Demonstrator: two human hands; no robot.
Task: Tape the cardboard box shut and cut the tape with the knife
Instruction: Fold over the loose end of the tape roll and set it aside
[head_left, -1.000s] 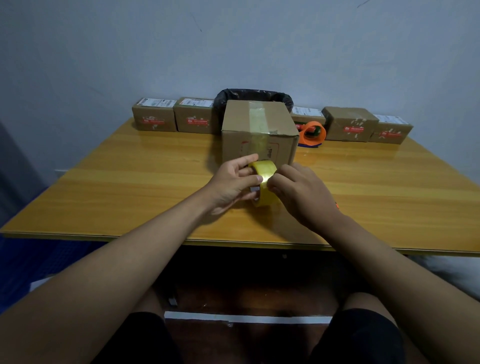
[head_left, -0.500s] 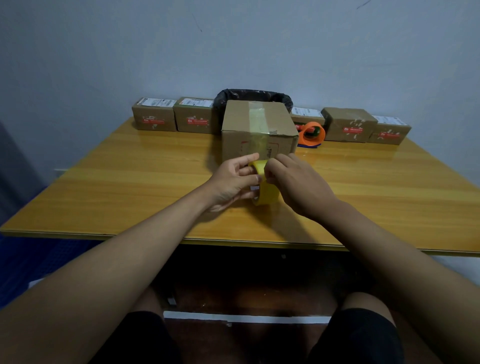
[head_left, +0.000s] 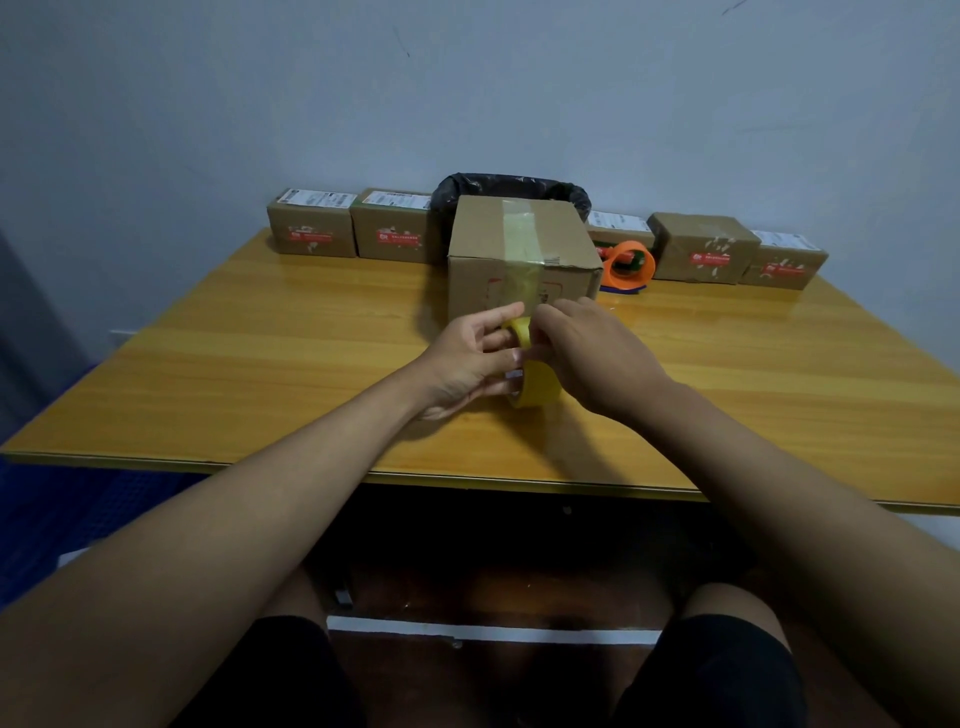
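Head view looks down on my two hands, which meet over a yellow tape roll (head_left: 537, 387) standing on edge on the wooden table (head_left: 260, 364). My left hand (head_left: 470, 361) grips the roll from its left side, thumb stretched over the top and fingers curled against the roll's face. My right hand (head_left: 592, 353) closes on the roll from the right, its fingertips pinching at the top of the roll close to my left thumb; whether they have hold of a loose tape end I cannot tell. Just behind my hands stands the cardboard box (head_left: 519, 254), flaps down, with a strip of tape along its top and down its front face. To its right, near the back, lies an orange tape dispenser (head_left: 628, 267). A row of small cardboard parcels (head_left: 311, 231) lines the wall side of the table, and a black-lined bin (head_left: 511, 184) shows behind the box.
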